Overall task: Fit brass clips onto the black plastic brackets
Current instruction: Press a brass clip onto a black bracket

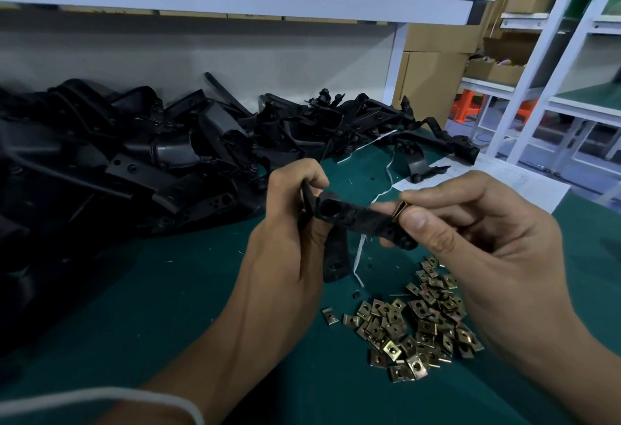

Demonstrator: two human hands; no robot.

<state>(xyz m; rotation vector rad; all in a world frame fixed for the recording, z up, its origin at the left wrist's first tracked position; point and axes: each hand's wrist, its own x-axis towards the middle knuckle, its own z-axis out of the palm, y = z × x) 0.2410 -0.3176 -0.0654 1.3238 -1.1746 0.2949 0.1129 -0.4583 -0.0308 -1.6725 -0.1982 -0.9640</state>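
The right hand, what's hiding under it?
Under the right hand lies part of the brass clips pile on green table. How far it runs beneath is covered.

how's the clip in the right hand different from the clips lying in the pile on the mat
The held clip is pinched in the right hand and sits at the end of the black bracket; the loose clips lie untouched on the green mat. The held clip shows only its folded edge; the loose clips mostly lie flat, showing square faces with holes. Both share a brass colour.
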